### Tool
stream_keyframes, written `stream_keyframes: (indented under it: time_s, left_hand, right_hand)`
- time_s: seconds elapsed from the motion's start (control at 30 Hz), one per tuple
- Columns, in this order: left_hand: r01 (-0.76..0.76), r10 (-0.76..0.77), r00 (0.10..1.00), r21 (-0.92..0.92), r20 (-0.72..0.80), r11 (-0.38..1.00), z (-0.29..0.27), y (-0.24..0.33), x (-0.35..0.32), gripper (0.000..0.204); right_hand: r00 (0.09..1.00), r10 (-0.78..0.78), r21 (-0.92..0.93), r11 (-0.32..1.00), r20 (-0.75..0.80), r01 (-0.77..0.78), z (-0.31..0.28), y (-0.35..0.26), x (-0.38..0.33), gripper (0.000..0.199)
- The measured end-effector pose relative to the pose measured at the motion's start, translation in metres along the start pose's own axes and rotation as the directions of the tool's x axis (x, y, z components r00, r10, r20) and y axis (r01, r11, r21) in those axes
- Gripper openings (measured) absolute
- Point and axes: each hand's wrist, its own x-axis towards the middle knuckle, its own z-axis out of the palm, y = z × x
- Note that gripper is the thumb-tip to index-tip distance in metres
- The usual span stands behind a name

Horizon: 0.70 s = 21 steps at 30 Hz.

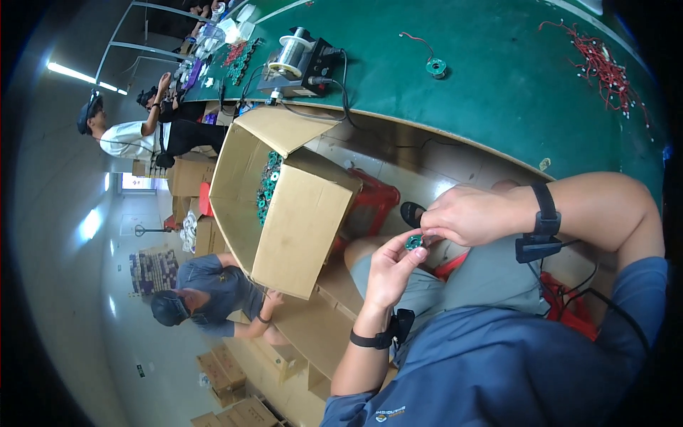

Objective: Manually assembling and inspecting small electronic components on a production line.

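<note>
Left hand (390, 269) and right hand (466, 213) both pinched on a small green ring-shaped part (413, 242) held between their fingertips, open cardboard box (284, 213) to the left, green table (498, 85) beyond.

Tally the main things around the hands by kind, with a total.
Hands: 2, left hand and right hand
Small green ring part held between them: 1
Open cardboard box: 1
Wire spool machine on the green table: 1
Red stool: 1
Total: 6
</note>
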Motion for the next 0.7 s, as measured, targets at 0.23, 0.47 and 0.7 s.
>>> stream_keyframes:
  time_s: [0.23, 0.47, 0.7]
  left_hand:
    - [-0.072, 0.082, 0.994, 0.132, -0.074, 0.989, 0.004, 0.0, -0.004, 0.037]
    - [-0.114, 0.161, 0.981, 0.349, -0.107, 0.93, 0.007, 0.001, -0.009, 0.035]
    - [-0.122, 0.174, 0.975, 0.32, -0.139, 0.94, 0.014, 0.005, -0.011, 0.035]
  right_hand:
    - [0.996, 0.042, -0.179, 0.984, 0.082, -0.027, -0.001, -0.009, -0.001, 0.012]
    - [0.984, 0.056, -0.188, 0.982, 0.171, -0.023, 0.0, -0.019, 0.0, 0.011]
    - [0.986, 0.013, -0.13, 0.991, 0.164, 0.009, 0.003, -0.024, -0.004, 0.012]
